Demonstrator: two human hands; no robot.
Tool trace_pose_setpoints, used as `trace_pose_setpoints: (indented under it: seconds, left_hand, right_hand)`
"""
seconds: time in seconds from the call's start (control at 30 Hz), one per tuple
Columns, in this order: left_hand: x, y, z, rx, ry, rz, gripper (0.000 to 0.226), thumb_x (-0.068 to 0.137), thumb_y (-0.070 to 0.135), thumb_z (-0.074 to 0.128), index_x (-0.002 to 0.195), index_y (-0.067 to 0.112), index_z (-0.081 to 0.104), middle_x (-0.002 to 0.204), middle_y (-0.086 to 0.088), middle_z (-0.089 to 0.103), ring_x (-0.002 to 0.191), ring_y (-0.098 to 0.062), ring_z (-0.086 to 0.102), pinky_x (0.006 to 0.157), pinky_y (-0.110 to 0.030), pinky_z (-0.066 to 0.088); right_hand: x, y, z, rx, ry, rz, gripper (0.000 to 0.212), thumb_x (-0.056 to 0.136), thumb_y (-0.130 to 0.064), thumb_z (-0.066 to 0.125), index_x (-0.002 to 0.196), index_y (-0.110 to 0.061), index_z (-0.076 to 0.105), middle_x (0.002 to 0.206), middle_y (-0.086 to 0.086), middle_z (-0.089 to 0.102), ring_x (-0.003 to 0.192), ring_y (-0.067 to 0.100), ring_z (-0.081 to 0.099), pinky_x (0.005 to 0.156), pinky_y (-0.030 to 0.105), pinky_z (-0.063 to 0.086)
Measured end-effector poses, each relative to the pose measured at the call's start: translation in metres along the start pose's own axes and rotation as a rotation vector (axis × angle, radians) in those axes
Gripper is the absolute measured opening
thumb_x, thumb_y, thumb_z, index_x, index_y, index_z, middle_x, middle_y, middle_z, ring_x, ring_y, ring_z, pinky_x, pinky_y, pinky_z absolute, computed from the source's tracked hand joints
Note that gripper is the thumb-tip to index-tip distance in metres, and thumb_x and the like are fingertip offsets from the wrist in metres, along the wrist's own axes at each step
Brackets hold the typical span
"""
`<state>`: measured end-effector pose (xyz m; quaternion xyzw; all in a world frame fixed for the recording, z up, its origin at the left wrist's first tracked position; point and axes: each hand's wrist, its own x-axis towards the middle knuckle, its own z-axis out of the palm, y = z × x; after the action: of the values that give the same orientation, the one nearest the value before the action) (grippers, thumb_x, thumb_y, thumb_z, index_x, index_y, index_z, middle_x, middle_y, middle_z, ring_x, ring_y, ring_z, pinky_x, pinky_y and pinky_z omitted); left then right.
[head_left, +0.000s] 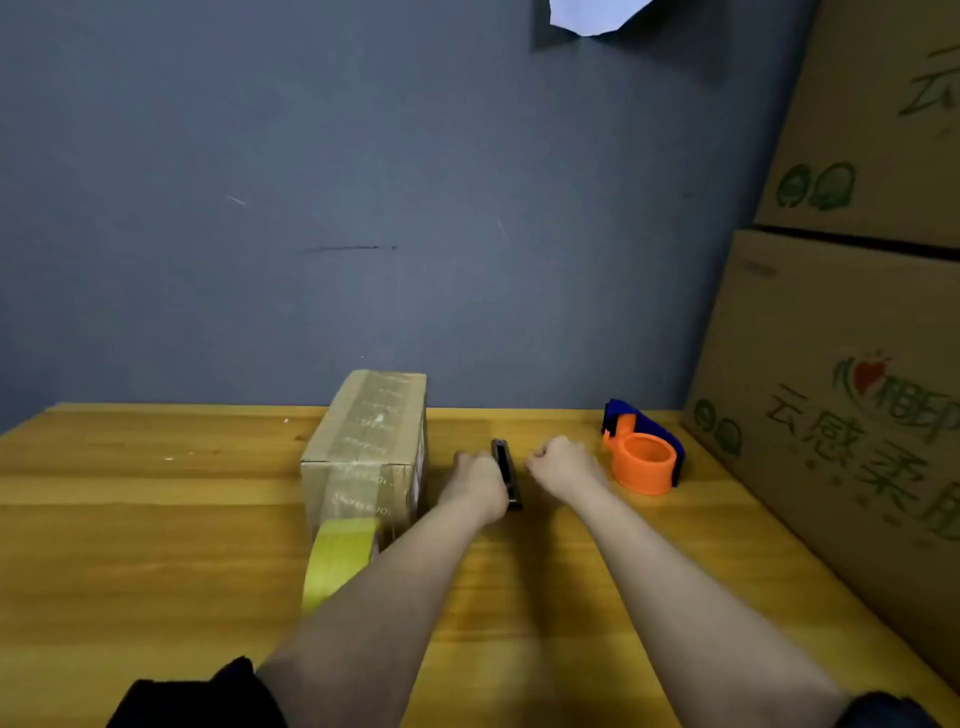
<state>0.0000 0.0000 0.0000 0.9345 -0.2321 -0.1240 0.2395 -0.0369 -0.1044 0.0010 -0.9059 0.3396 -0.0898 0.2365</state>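
The dark slim tool (505, 462) lies lengthwise on the wooden worktop (156, 519), pointing toward 12 o'clock, between the two hands near the far edge. At about 8 o'clock from it a yellow tape roll (337, 558) stands on edge, leaning against the near end of a sealed cardboard box (369, 441), which sits at the tool's 9 o'clock with clear tape along its top. The left hand (480, 480) is next, its fingers curled and its thumb side closed against the tool's left edge, gripping it (the fingertips themselves are hidden). Just apart from the tool, at its 3 o'clock, the right hand (561, 465) is balled into a loose fist with nothing in it. Farther toward 3 o'clock, beside that fist, stands an orange and blue tape dispenser (644, 457). Stacked printed cartons (841, 415) line the worktop's right edge.
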Motion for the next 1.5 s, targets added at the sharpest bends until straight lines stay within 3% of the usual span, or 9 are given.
trace_pose_setpoints:
  seconds: [0.23,0.37,0.5,0.67,0.9,1.07,1.23,1.4,1.5]
  left_hand:
    - [0.025,-0.003,0.014,-0.24,-0.064,-0.073,0.045,0.091,0.009,0.047,0.135,0.006,0.038,0.13,-0.017,0.051,0.114,-0.032,0.054,0.078,-0.031,0.043]
    - [0.03,-0.001,0.019,-0.343,-0.1,-0.089,0.039,0.092,0.01,0.043,0.13,0.003,0.042,0.125,-0.02,0.057,0.111,-0.034,0.057,0.081,-0.034,0.046]
    - [0.026,0.003,0.02,-0.515,-0.128,-0.119,0.042,0.094,0.01,0.034,0.135,0.003,0.035,0.124,-0.021,0.056,0.111,-0.034,0.056,0.091,-0.042,0.048]
    - [0.018,0.007,0.018,-0.721,-0.185,-0.221,0.037,0.095,0.007,0.03,0.13,0.001,0.043,0.097,-0.012,0.057,0.092,-0.024,0.052,0.063,-0.027,0.045]
    - [0.001,0.009,0.008,-0.869,-0.205,-0.292,0.042,0.094,0.011,0.034,0.135,0.011,0.043,0.109,-0.011,0.06,0.083,-0.021,0.058,0.058,-0.029,0.049]
    - [-0.011,0.003,0.003,-0.951,-0.199,-0.317,0.028,0.092,0.009,0.039,0.117,0.007,0.049,0.099,-0.011,0.056,0.096,-0.025,0.055,0.074,-0.033,0.048]
    - [-0.016,0.006,0.007,-0.914,-0.206,-0.342,0.032,0.087,0.012,0.043,0.116,0.006,0.057,0.119,-0.012,0.061,0.109,-0.026,0.056,0.091,-0.038,0.051]
    - [-0.021,0.01,0.01,-0.971,-0.213,-0.335,0.033,0.09,0.009,0.04,0.12,0.005,0.054,0.106,-0.012,0.057,0.091,-0.025,0.051,0.068,-0.033,0.049]
    - [-0.024,0.01,0.007,-1.08,-0.207,-0.37,0.026,0.089,0.01,0.043,0.112,0.003,0.053,0.095,-0.016,0.057,0.094,-0.031,0.055,0.081,-0.038,0.05]
  right_hand:
    - [0.017,-0.001,0.015,0.187,-0.104,0.086,0.03,0.094,-0.025,0.046,0.106,-0.007,0.067,0.103,0.016,0.066,0.092,0.033,0.062,0.076,0.033,0.047]
    - [0.022,-0.005,0.023,0.255,-0.206,0.129,0.029,0.091,-0.02,0.047,0.064,-0.012,0.045,0.073,0.012,0.05,0.078,0.026,0.048,0.057,0.029,0.036]
    - [0.02,-0.013,0.024,0.382,-0.273,0.174,0.024,0.088,-0.017,0.052,0.067,-0.009,0.049,0.081,0.019,0.058,0.073,0.031,0.057,0.062,0.034,0.045]
    - [0.001,-0.009,0.016,0.444,-0.37,0.232,0.027,0.093,-0.012,0.052,0.066,-0.008,0.046,0.065,0.011,0.049,0.057,0.02,0.047,0.051,0.028,0.038]
    - [-0.006,-0.006,0.026,0.391,-0.384,0.336,0.033,0.094,-0.019,0.052,0.063,-0.012,0.043,0.062,0.005,0.048,0.052,0.015,0.045,0.038,0.015,0.031]
    - [-0.013,-0.009,0.03,0.268,-0.304,0.314,0.02,0.085,-0.021,0.066,0.084,-0.01,0.049,0.09,0.012,0.062,0.067,0.023,0.056,0.043,0.025,0.04]
    - [-0.016,-0.008,0.029,0.104,-0.223,0.311,0.022,0.089,-0.022,0.059,0.072,-0.01,0.051,0.068,0.008,0.055,0.06,0.023,0.057,0.048,0.027,0.046]
    - [-0.018,-0.009,0.028,0.085,-0.28,0.346,0.028,0.086,-0.03,0.063,0.067,-0.012,0.051,0.081,0.007,0.063,0.069,0.024,0.061,0.068,0.031,0.052]
    - [-0.021,-0.01,0.027,0.067,-0.28,0.336,0.027,0.08,-0.037,0.064,0.069,-0.015,0.054,0.091,0.006,0.066,0.076,0.024,0.062,0.067,0.03,0.051]
